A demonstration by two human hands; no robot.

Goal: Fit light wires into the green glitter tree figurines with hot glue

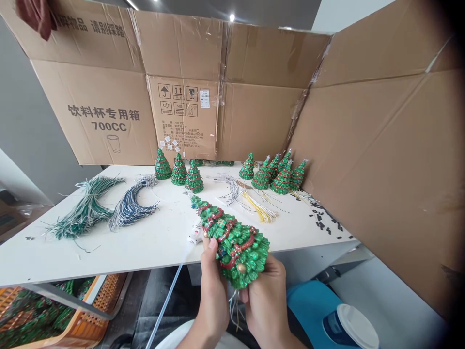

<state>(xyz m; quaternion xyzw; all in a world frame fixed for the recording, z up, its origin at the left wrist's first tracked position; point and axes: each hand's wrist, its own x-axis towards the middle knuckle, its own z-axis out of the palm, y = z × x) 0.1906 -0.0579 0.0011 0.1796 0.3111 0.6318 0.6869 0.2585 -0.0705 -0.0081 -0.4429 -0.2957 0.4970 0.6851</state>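
A glittery green Christmas tree figurine with red garlands, gold balls and a star tip is held tilted above the table's front edge, its top pointing away to the left. My left hand is closed around its side, the thumb pressed on the branches. Against the base, my right hand is closed, its fingertips mostly hidden beneath. Thin pale wires hang from the underside between both hands. Just behind the left thumb lies a white glue gun, partly covered, with a long translucent glue stick trailing toward me.
Several small trees stand at the back left and more trees at the back right. Green wires, blue wires and yellow wires lie bundled. Cardboard walls enclose the table. Below are an orange crate and a lidded cup.
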